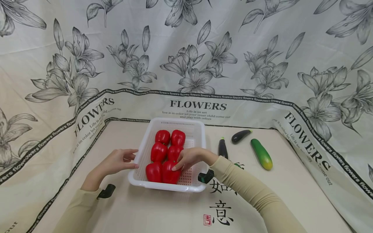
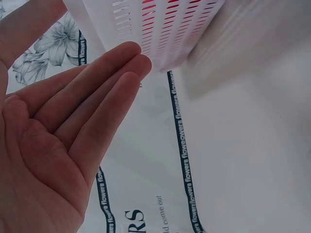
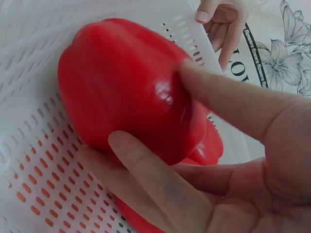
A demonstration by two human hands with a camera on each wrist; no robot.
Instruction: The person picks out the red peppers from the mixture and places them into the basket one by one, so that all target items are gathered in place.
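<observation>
A white perforated plastic basket [image 1: 183, 187] holds several red bell peppers [image 1: 159, 152] in two columns. My right hand [image 1: 190, 158] reaches into the basket and grips the near right bell pepper [image 1: 171, 173]. In the right wrist view, thumb and fingers lie on opposite sides of this bell pepper [image 3: 126, 92], which sits in the basket's near corner. My left hand [image 1: 119, 160] is at the outside of the basket's left wall, its fingertips right by it. The left wrist view shows the fingers [image 2: 104, 116] nearly straight, beside the slotted wall.
Right of the basket lie two small eggplants, one dark eggplant [image 1: 222, 148] partly behind the right forearm and another eggplant [image 1: 241, 136] farther back. A green and yellow cucumber-like vegetable [image 1: 261, 154] lies farther right. Flower-printed cloth [image 1: 192, 111] hangs behind the table [image 1: 140, 210].
</observation>
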